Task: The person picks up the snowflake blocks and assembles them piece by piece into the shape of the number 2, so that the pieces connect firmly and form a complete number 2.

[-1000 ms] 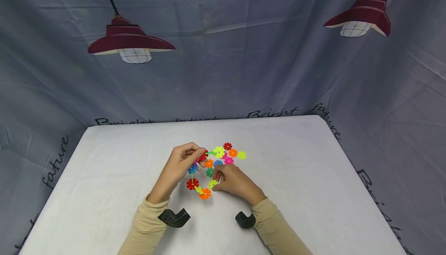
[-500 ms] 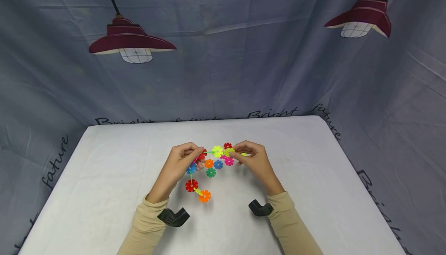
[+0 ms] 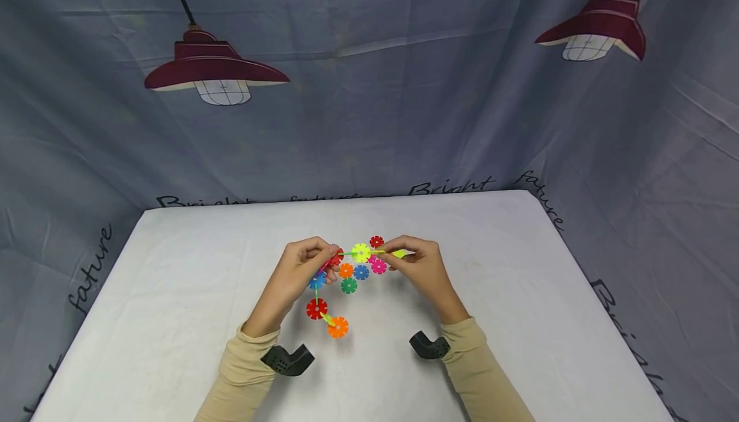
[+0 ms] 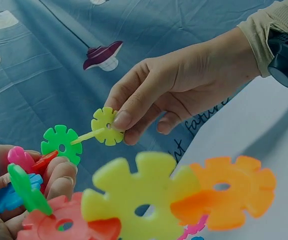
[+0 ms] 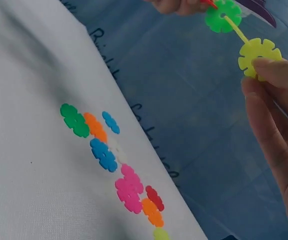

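Observation:
A chain of notched plastic flower discs hangs from my left hand [image 3: 297, 271], whose fingers and thumb grip it around a red disc [image 3: 335, 256] and a pink one. One end drops through a blue disc [image 3: 317, 280] and another red disc [image 3: 316, 309] to an orange disc [image 3: 338, 327]. The other end runs rightward through a green disc [image 4: 61, 145] to a yellow disc [image 3: 361, 253]. My right hand [image 3: 420, 267] pinches a second yellow disc [image 5: 259, 54] between thumb and fingers, crosswise to that yellow one and touching its edge. Part of the chain is hidden behind my left fingers.
Several loose discs lie on the white table [image 3: 491, 294] beneath and behind my hands, among them green [image 5: 75, 120], blue [image 5: 103, 155], pink [image 5: 129, 189] and red [image 3: 376, 241]. Behind the table's back edge hangs a grey-blue curtain [image 3: 369, 120] printed with lamps.
My right hand has carried its yellow disc from beside the chain's lower end up to the right-hand end, then turned it edge-on against the last yellow disc. My left hand has barely moved.

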Available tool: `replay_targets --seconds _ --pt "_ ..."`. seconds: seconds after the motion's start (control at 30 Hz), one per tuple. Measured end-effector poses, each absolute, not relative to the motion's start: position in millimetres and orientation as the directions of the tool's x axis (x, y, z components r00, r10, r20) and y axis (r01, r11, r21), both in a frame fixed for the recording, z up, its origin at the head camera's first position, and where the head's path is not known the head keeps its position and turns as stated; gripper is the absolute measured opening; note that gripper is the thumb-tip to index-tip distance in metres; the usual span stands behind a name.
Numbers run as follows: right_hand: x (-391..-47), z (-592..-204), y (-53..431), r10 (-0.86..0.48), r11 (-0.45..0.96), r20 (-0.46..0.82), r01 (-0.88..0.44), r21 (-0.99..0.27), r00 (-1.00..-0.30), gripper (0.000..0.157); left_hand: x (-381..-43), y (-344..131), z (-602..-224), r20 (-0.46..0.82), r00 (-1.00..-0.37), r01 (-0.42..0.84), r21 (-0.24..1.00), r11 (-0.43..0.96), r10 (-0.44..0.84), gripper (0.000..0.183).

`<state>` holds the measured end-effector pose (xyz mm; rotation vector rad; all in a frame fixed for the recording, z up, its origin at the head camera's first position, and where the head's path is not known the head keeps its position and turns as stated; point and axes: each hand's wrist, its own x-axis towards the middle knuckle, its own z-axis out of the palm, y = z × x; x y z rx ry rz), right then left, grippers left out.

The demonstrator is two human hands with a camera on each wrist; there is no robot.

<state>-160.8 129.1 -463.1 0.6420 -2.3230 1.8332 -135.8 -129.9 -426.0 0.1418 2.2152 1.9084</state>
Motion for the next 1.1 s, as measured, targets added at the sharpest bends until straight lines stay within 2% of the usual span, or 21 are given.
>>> replay_targets --seconds 0.13,0.3,0.57,0.77,0.9,1.0,1.1 --pt "-159.9 -462.4 129.6 -0.267 0.215 0.417 -0.475 -0.853 -0.869 0.016 -135.6 -129.6 -425.8 -0.096 -0.970 -0.061 0.985 0.161 0.222 0.038" --pt "-158.7 -461.1 129.2 -0.273 0.248 0.494 -0.556 -0.793 -0.826 0.015 -134.8 -130.2 -424.2 -0.077 -0.971 -0.044 0.988 0.146 0.227 0.032" --pt "-157.4 -458.5 125.3 -0.243 0.301 0.551 -0.603 -0.739 -0.798 0.020 -134.6 -128.4 -426.3 -0.087 -0.966 -0.048 0.986 0.161 0.243 0.028" --pt "-158.3 -458.2 122.6 -0.246 0.282 0.546 -0.598 -0.750 -0.801 0.019 -134.6 -130.9 -426.4 -0.086 -0.975 -0.052 0.985 0.163 0.207 0.030" --pt "-158.9 -461.2 122.3 -0.258 0.274 0.524 -0.581 -0.766 -0.812 0.025 -136.0 -132.9 -425.3 -0.082 -0.979 -0.051 0.985 0.167 0.187 0.032" --pt "-160.3 -467.1 121.2 -0.270 0.279 0.461 -0.527 -0.803 -0.845 0.033 -136.8 -134.4 -424.5 -0.064 -0.982 -0.036 0.986 0.161 0.178 0.033" --pt "-160.9 -475.8 117.5 -0.301 0.325 0.352 -0.442 -0.836 -0.886 0.033 -137.3 -135.2 -424.7 -0.053 -0.983 -0.027 0.988 0.151 0.177 0.035"
